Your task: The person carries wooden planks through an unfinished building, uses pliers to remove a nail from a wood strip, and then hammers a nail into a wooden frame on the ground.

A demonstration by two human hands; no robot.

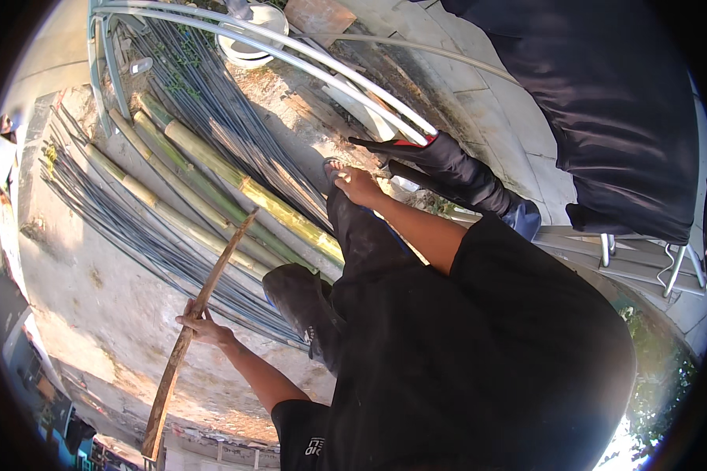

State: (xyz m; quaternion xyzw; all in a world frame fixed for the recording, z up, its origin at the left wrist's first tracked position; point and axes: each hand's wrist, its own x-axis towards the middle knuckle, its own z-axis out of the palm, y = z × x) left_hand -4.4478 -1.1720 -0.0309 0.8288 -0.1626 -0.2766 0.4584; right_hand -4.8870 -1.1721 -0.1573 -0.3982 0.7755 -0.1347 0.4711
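Note:
My left hand (204, 327) is closed round a long, rough wooden stick (179, 357). The stick slants from the lower left up to the bamboo poles, and its upper end overlaps them in view. By my dark trouser leg (361, 239) is my right hand (358, 188), close to my foot, with its fingers curled. Whatever those fingers hold, if anything, is too small to tell. Beyond my legs lie several bamboo poles (204, 159), green and yellowish, side by side on the ground.
Bundles of thin dark rods (184, 78) lie on both sides of the bamboo. Curved pale metal tubes (291, 49) arch above them. A white bucket (243, 49) stands at the back. Dark cloth (605, 110) hangs over a metal frame at right, beside a paved strip (479, 110).

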